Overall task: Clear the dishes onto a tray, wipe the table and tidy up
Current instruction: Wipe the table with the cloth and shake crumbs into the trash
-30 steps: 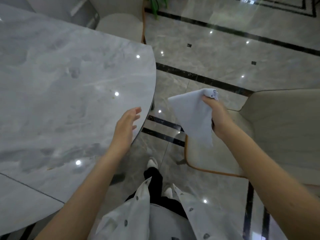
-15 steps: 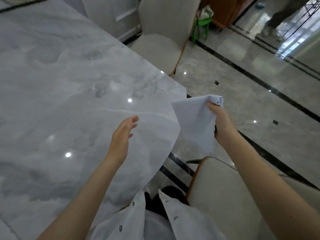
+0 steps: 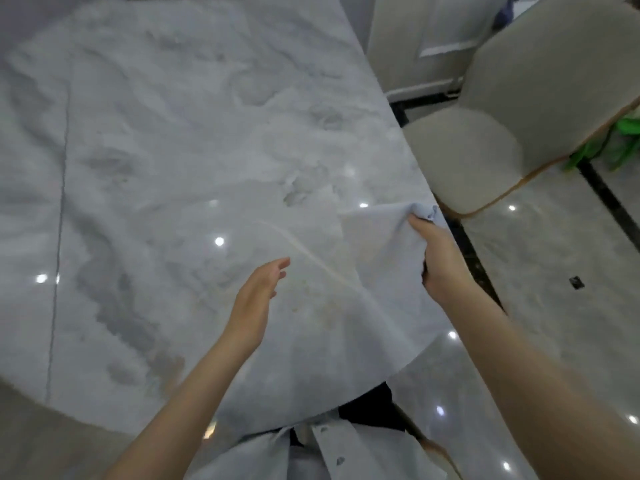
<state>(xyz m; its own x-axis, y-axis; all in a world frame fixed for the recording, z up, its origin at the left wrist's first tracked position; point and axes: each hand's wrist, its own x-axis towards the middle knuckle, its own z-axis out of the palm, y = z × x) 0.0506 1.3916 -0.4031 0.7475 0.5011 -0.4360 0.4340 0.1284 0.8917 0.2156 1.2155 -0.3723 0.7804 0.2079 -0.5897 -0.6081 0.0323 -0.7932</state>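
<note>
Right hand (image 3: 441, 261): fingers (image 3: 417, 225) curled and clamped on a bunched corner of the cloth (image 3: 377, 251), the small crumpled tuft poking out above the knuckles; the rest of the cloth hangs down and toward the left hand as a loose pale sheet, over the near right edge of the worktop (image 3: 173, 150); whether its lower edge touches the worktop cannot be told, since cloth and stone are close in colour and the frame is blurred.

Left hand (image 3: 254, 306): fingers straight and a little apart, holding nothing; palm turned toward the cloth; hand poised over the worktop, left of the cloth and apart from it; contact with the worktop cannot be told.

Worktop: grey-white marbled stone, glossy, with bright ceiling-light reflections; a thin seam runs down it far left of the left hand; faint brownish specks and a pale curved streak between the left hand and the cloth.

Beyond the worktop's right edge: a cream padded chair (image 3: 519, 116) with a tan rim, standing just beside the worktop; green leaves (image 3: 623, 133) past the chair's back; glossy tiled floor (image 3: 554, 306) with dark inlay lines right of the right hand.

Below both forearms, at the worktop's near edge: the person's pale buttoned shirt (image 3: 311, 452).
</note>
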